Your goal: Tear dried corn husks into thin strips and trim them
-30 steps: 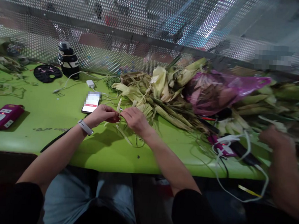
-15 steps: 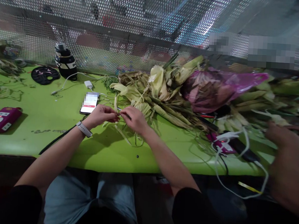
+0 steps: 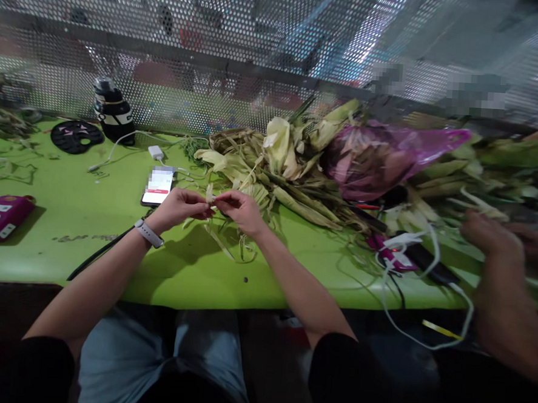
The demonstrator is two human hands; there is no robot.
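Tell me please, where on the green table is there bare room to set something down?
Mostly bare: the green table between the purple box and phone; also between the left hand and near edge, left of the loose strips. Crowded: farther right, with husk-like leaves, pink bag and white cable.

Single head-worn view. Looks forward and down from above wearer's lap (image 3: 118, 344). Green table (image 3: 91, 197) near, left hand (image 3: 181, 209) and right hand (image 3: 243, 212) about mid-frame; perforated screen (image 3: 189, 93) farther, across top.
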